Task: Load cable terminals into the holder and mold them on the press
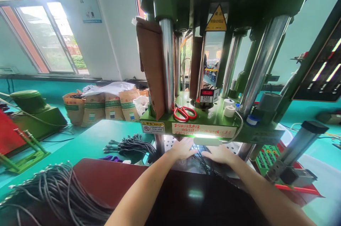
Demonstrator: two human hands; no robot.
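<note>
Under the green press (176,124), my left hand (183,149) reaches in with its thumb stretched toward the middle. My right hand (220,154) mirrors it from the other side, thumb pointing inward. Both look flat and open, though the press edge and a lit white lamp bar (207,141) partly cover the fingertips. Several black cables (203,163) run between the hands toward me. Their far ends, at the bright metal work area, are too small to make out. Red-handled scissors (184,113) lie on the press ledge above my left hand.
Bundles of black cables lie left, one on the green table (106,133) and a large one (53,192) nearer me. Shiny steel columns (167,66) flank the work area. Cardboard (150,69) leans at the left column. A grey-capped post (298,151) stands right. Paper sacks (93,107) stand behind.
</note>
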